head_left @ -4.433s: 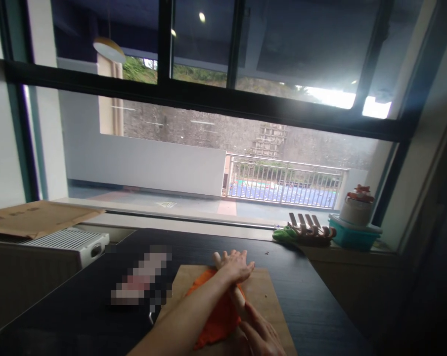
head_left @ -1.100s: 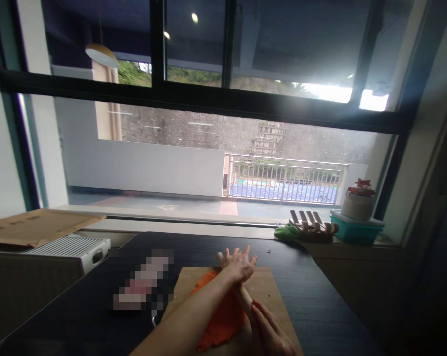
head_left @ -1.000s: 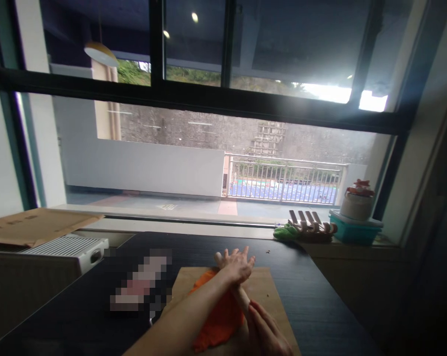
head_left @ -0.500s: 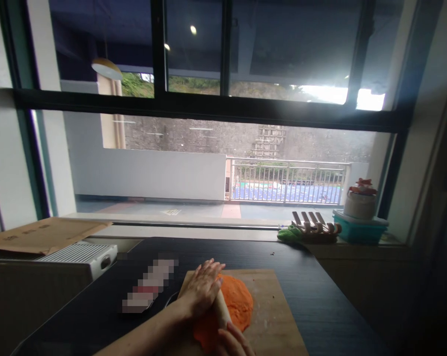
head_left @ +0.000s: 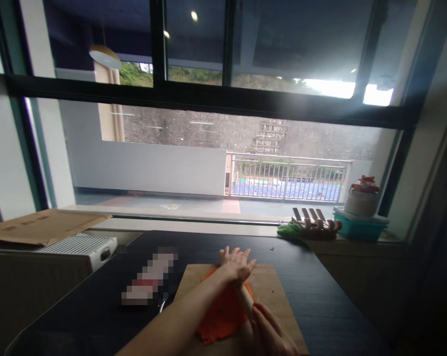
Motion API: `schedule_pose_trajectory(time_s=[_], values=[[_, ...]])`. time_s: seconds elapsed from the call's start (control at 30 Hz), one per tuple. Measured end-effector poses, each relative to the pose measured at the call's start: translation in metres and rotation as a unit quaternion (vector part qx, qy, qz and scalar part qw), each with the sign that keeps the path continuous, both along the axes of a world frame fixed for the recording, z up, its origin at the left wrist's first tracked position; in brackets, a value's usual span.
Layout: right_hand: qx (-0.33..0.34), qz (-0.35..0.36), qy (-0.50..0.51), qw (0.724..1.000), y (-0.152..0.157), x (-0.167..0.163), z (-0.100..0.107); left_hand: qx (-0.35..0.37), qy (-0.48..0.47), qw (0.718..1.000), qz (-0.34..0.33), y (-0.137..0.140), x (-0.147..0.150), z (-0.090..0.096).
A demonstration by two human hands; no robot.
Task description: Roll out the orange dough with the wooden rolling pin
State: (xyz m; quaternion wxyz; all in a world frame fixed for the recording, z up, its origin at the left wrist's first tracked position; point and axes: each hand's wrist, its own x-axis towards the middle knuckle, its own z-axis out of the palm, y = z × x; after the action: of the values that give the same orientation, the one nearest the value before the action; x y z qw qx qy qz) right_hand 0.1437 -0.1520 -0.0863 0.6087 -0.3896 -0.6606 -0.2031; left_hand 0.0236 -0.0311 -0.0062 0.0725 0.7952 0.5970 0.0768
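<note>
A pale rolling pin (head_left: 246, 300) lies slantwise over a flattened sheet of orange dough (head_left: 223, 316). The dough rests on a wooden board (head_left: 281, 301), and its near edge is ragged. My left hand (head_left: 237, 264) presses palm down on the far part of the pin, its fingers stretched and spread past it. At the pin's near end is my right hand (head_left: 271, 331), fingers together and curled against the wood. My left forearm covers part of the dough and board.
The board sits on a dark table (head_left: 331, 306). A blurred-out item (head_left: 149, 279) lies to the left. On the sill stand a slatted brown rack (head_left: 316, 225), a green cloth (head_left: 289, 229), and a teal box (head_left: 360, 225) with a jar (head_left: 361, 200) on top. Brown cardboard (head_left: 45, 227) lies at far left.
Both hands and the rolling pin have moved to the right across the dough, so more orange shows left of the pin. The view has tilted slightly downward.
</note>
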Motion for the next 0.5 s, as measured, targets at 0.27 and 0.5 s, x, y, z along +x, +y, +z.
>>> schedule_pose_trajectory(time_s=[0.27, 0.5], values=[[0.006, -0.015, 0.006, 1.0, 0.003, 0.009, -0.004, -0.025, -0.016, 1.0, -0.005, 0.017, 0.029, -0.001], [0.052, 0.043, -0.061, 0.996, -0.003, -0.01, -0.011, 0.007, 0.001, 1.0, -0.007, -0.006, -0.01, 0.0]])
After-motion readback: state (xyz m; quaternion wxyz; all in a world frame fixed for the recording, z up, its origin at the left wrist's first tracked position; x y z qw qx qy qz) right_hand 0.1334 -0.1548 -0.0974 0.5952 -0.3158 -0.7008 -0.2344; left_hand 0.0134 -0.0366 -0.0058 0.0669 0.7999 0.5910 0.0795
